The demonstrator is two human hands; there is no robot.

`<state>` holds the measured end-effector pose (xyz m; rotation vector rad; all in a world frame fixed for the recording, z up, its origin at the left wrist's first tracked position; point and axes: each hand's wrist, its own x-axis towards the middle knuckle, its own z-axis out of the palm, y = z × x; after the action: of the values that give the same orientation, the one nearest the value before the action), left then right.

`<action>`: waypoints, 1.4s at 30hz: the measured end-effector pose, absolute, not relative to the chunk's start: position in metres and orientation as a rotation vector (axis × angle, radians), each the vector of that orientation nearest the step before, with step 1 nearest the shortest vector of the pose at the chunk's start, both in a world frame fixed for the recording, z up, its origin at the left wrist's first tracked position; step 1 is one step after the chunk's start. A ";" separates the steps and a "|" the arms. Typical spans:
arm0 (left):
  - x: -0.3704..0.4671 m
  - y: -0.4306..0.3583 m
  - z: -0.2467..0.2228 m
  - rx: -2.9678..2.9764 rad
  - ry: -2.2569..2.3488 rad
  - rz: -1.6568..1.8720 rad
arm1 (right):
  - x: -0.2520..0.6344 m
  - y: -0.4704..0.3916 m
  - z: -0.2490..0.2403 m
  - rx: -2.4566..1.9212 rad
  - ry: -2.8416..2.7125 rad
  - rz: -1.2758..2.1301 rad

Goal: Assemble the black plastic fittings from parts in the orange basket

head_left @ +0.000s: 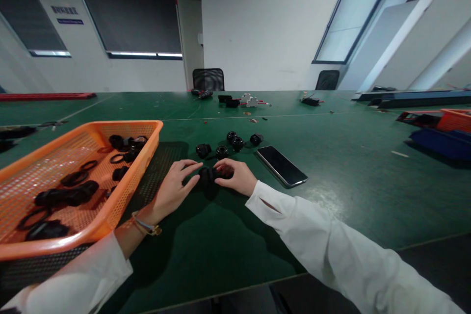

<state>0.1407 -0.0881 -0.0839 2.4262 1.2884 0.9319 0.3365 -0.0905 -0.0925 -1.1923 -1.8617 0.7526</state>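
Observation:
Between my hands, just above the green table (228, 235), is a black ribbed plastic fitting (208, 175) that looks like a cable gland. The thumb and fingers of my right hand (237, 176) grip its right end. My left hand (175, 184) has thumb and fingers spread at the other end; whether its fingertips touch the fitting I cannot tell. Just beyond my hands lie several similar black fittings (237, 143). To the left, an orange plastic basket (127, 196) holds more black fittings and black rings (75, 177).
A smartphone (282, 166) lies right of my right hand. Farther back are black parts with a white piece (249, 100) and red wires. At the right edge sit a blue tray (441, 144) and an orange bin (458, 120). Two chairs (208, 79) stand behind the table.

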 end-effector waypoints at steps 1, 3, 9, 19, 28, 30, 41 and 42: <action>0.141 -0.088 -0.084 2.438 1.270 0.909 | 0.336 -0.091 -0.093 -1.194 -1.867 0.752; 0.141 -0.088 -0.085 2.445 1.264 0.883 | 0.337 -0.091 -0.093 -1.202 -1.876 0.751; 0.144 -0.088 -0.085 2.436 1.242 0.826 | 0.340 -0.091 -0.093 -1.219 -1.918 0.780; 0.144 -0.091 -0.085 2.346 1.290 0.825 | 0.341 -0.093 -0.091 -1.231 -1.961 0.764; 0.143 -0.089 -0.086 2.415 1.307 0.785 | 0.342 -0.094 -0.091 -1.248 -1.947 0.768; 0.143 -0.089 -0.086 2.409 1.310 0.781 | 0.342 -0.096 -0.090 -1.241 -1.957 0.748; 0.144 -0.088 -0.085 2.388 1.285 0.759 | 0.342 -0.097 -0.090 -1.223 -1.995 0.707; 0.144 -0.088 -0.085 2.388 1.283 0.758 | 0.342 -0.097 -0.090 -1.223 -1.996 0.709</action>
<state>0.1438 -0.0884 -0.0847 2.3879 1.2832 0.7580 0.3421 -0.0967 -0.0897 -1.2232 -1.9964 0.7087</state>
